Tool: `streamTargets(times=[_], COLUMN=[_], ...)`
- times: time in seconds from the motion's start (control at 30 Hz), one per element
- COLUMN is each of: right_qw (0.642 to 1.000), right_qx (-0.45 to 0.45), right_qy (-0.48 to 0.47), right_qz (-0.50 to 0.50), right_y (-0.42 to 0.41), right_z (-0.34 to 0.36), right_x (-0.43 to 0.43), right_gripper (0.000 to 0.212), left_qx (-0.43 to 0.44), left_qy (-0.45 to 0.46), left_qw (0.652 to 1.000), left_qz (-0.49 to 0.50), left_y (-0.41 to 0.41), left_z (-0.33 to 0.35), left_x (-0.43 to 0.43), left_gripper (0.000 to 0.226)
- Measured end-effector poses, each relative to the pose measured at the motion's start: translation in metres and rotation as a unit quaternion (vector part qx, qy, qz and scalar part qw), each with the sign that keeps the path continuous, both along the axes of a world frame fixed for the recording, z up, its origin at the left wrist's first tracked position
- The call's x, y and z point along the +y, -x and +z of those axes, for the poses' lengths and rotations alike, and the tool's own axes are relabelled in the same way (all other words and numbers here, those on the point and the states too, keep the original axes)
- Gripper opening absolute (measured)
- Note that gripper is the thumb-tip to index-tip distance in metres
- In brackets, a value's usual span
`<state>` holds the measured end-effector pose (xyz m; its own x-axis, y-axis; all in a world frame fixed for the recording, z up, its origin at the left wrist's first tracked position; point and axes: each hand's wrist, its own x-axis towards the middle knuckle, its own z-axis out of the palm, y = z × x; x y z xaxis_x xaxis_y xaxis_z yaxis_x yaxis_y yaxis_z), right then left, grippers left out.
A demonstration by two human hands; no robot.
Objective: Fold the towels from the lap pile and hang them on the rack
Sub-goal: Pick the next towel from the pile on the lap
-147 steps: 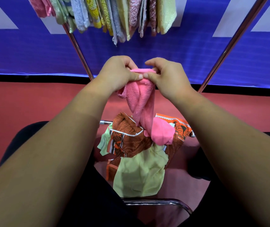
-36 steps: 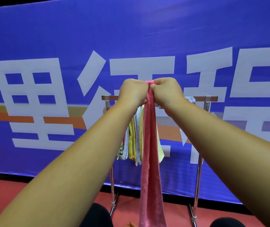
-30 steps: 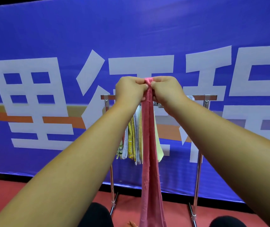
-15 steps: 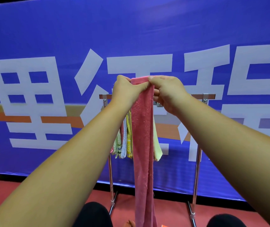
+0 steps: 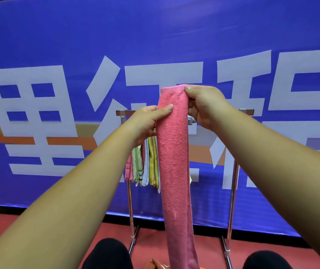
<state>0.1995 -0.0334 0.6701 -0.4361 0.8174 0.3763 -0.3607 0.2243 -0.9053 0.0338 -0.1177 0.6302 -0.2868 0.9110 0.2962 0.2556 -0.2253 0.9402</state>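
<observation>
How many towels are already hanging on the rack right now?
At least 5 hanging towels show, bunched at the left end of the rack, just left of the held pink towel; that towel and the left hand may hide more.

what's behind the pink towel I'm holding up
Behind the pink towel stands the rack, with hung towels showing at its left edge. The rack's top bar behind it and any towels directly behind it are covered.

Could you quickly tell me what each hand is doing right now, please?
Left hand: closed, pinching the pink towel at its left edge.
Right hand: closed, gripping the towel's top right corner.
</observation>
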Motion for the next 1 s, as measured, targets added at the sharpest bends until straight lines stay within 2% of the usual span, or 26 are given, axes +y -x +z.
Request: streamTargets(times=[0.2, 0.37, 0.47, 0.57, 0.67, 0.77, 0.8, 0.93, 1.0], right_qw=[0.999, 0.999, 0.998, 0.999, 0.997, 0.987, 0.984, 0.965, 0.957], right_qx=[-0.021, -0.021, -0.033, 0.003, 0.049, -0.014, -0.041, -0.161, -0.183], right_qy=[-0.016, -0.036, -0.039, -0.003, 0.057, 0.072, 0.063, 0.056, 0.053], right_qz=[-0.034, -0.026, -0.035, -0.042, 0.029, 0.143, 0.161, 0.2, 0.218], right_y=[-0.008, -0.017, -0.019, -0.017, -0.02, -0.018, -0.018, -0.017, -0.016], right_z=[-0.002, -0.007, -0.01, -0.012, -0.014, -0.035, -0.044, -0.083, -0.102], right_x=[0.011, 0.014, 0.012, 0.013, 0.006, -0.001, -0.002, -0.013, -0.019], right_gripper=[0.02, 0.025, 0.036, 0.027, 0.045, 0.099, 0.103, 0.063, 0.036], left_qx=[0.045, 0.058, 0.06, 0.044, -0.001, -0.064, -0.081, -0.138, -0.178], left_qy=[-0.033, -0.07, -0.09, -0.107, -0.114, -0.112, -0.107, -0.071, -0.042], left_qw=[0.998, 0.996, 0.994, 0.993, 0.993, 0.991, 0.991, 0.985, 0.978], left_qz=[-0.008, 0.013, 0.028, 0.033, 0.025, 0.022, 0.028, 0.079, 0.1], left_y=[-0.018, -0.032, -0.038, -0.045, -0.047, -0.044, -0.041, -0.024, -0.013], left_z=[0.011, 0.021, 0.025, 0.03, 0.034, 0.039, 0.041, 0.052, 0.055], left_x=[0.0, 0.003, 0.009, 0.012, 0.014, 0.015, 0.014, 0.013, 0.012], left_gripper=[0.036, 0.024, 0.024, 0.028, 0.029, 0.026, 0.026, 0.021, 0.016])
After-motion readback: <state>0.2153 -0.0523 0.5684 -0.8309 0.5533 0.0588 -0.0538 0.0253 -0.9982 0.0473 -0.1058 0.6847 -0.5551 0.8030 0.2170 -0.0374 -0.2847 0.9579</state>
